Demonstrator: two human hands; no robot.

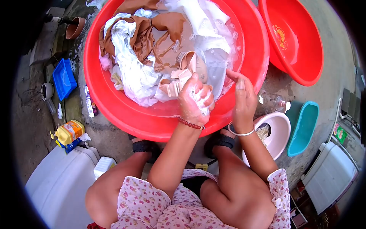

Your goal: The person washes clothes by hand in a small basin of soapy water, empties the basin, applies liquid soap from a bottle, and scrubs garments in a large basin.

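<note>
My left hand (196, 101), with a red bead bracelet at the wrist, is closed in a foamy fist on a pale pink bra (198, 68). Part of the bra spreads beyond the thumb, over the wet laundry. My right hand (244, 101), wearing a silver bangle, hovers by the near right wall of a big red basin (249, 42). Its fingers are stretched out, with nothing in them. Soapy water fills the basin. In it lie brown cloth (166, 26), a bunched white cloth (131, 65) and another white cloth (202, 26).
Another red basin (301, 38) leans at the upper right. Below it are a clear bottle (272, 100), a pink basin (282, 128) and a teal tub (304, 131). Leftward are a blue tray (64, 78), a yellow jug (70, 130) and a white lidded box (61, 179).
</note>
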